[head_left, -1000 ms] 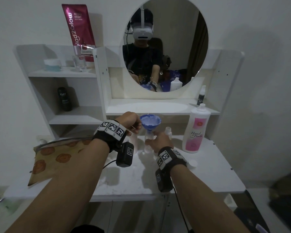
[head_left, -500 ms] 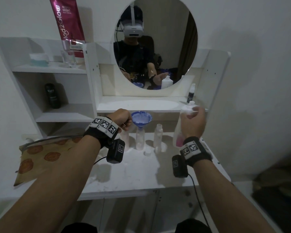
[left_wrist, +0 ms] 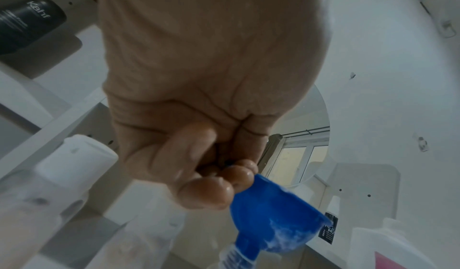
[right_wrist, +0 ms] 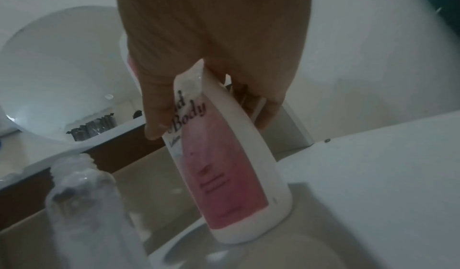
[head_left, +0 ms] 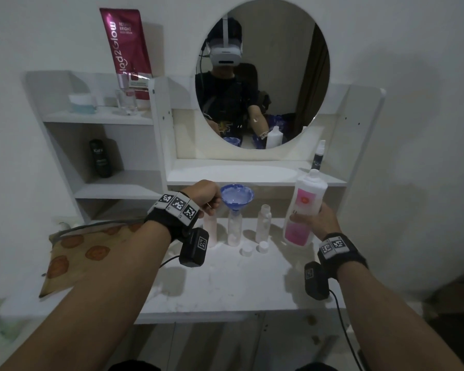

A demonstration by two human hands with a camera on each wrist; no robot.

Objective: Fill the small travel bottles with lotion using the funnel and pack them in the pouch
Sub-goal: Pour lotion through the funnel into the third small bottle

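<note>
A blue funnel (head_left: 236,197) smeared with white lotion sits in the neck of the middle travel bottle (head_left: 235,228). My left hand (head_left: 208,195) pinches the funnel's rim (left_wrist: 259,186) with its fingertips. One travel bottle (head_left: 210,231) stands to the left of it, and an uncapped clear one (head_left: 263,223) to the right. My right hand (head_left: 312,219) grips the big white and pink lotion bottle (head_left: 304,210), lifted just off the tabletop and tilted slightly; in the right wrist view the fingers wrap round this lotion bottle (right_wrist: 224,155). The patterned pouch (head_left: 78,253) lies flat at the left.
Two white caps (head_left: 253,248) lie in front of the bottles on the white vanity table (head_left: 239,285). A round mirror (head_left: 260,73) is at the back. The shelves on the left hold a black bottle (head_left: 101,162), a jar (head_left: 82,103) and a magenta tube (head_left: 126,52).
My right hand left the middle travel bottle, reached right to the lotion bottle and now grips and lifts it. The left hand keeps pinching the funnel.
</note>
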